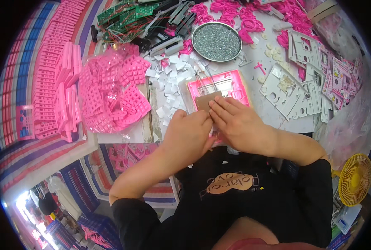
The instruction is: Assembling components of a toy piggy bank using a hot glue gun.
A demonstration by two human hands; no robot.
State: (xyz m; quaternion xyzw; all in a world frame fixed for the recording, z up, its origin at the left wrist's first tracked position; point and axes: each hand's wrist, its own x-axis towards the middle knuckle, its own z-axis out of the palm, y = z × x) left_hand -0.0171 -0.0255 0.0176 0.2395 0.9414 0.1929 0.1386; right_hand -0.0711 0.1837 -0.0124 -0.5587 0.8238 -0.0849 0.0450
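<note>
the brown board (206, 101) lies over the pink case (240, 85) on the counter (292, 126), near the round dish (219, 61) of metal bits (217, 41). the right hand (239, 121) rests on the board, fingers together; the left hand (189, 134), curled, is at its near edge. whether either grips it, i cannot tell.
</note>
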